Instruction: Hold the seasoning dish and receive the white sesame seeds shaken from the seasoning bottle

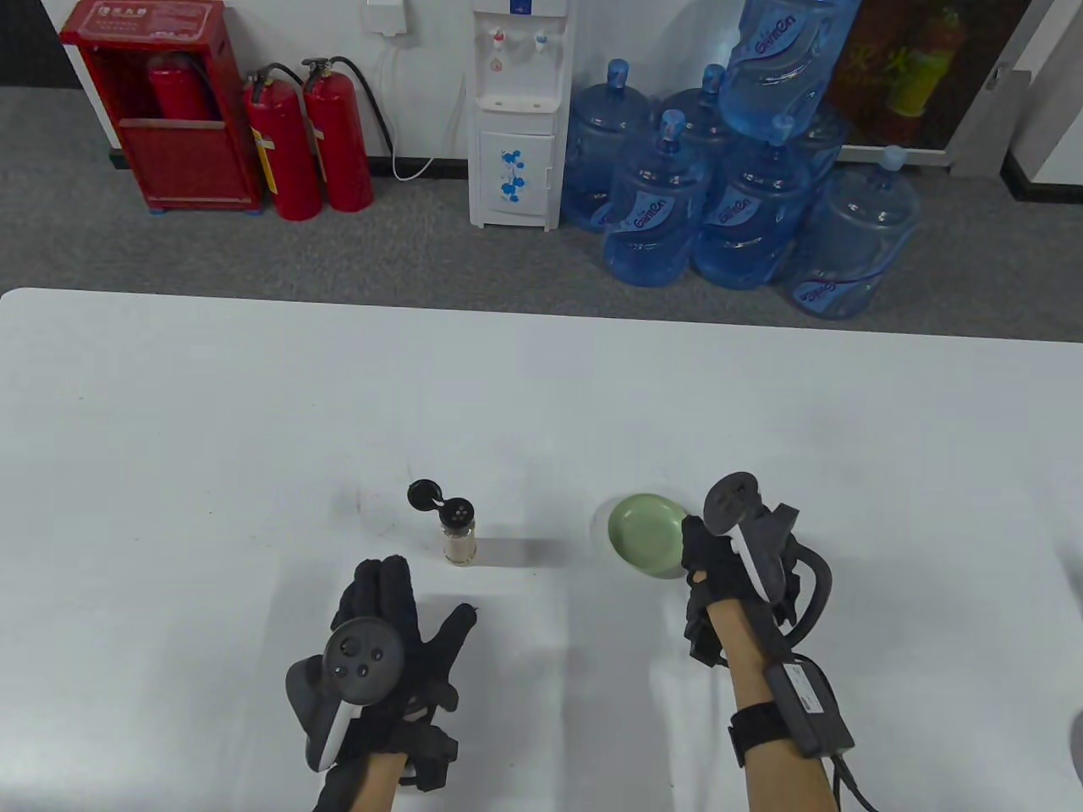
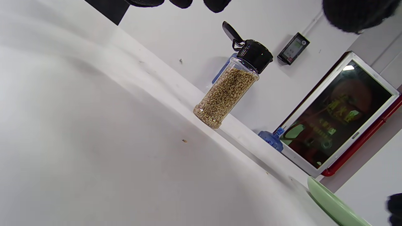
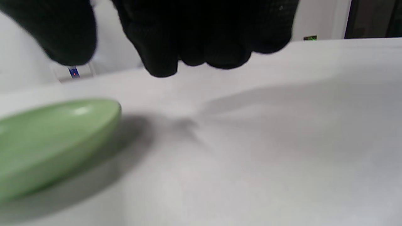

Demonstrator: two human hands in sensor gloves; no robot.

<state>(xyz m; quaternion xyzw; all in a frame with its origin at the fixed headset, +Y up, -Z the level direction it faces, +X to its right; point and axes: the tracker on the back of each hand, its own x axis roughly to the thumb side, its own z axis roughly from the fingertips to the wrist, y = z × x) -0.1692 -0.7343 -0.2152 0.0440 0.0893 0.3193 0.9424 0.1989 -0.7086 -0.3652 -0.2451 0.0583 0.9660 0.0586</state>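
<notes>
1. Neither hand had hold of anything. The left hand lay spread, fingers straight and thumb out, just on the near side of the bottle and not touching it.
2. The right hand sat at the near right rim of the dish. In the right wrist view its fingers hung curled above the table beside the dish, with bare table between them; no grip on the rim showed there. Whether a fingertip brushed the rim in the table view could not be told.
3. The bottle stood upright on the table, left of the dish and well apart from it. Its black flip cap was already swung open, so the shaker top was exposed.
4. The bottle looked close to full of seeds.
5. The dish lay flat on the table, and what showed of its green inside looked bare; no seeds were visible in it.
6. One stray speck lay on the table near the bottle; it may have been a seed, but it was too small to be sure.
7. Judged from this, the task was at its start: the cap was open and both hands were near their things. Left to do: lift the dish, pick up the bottle, bring it over the dish, and shake.
</notes>
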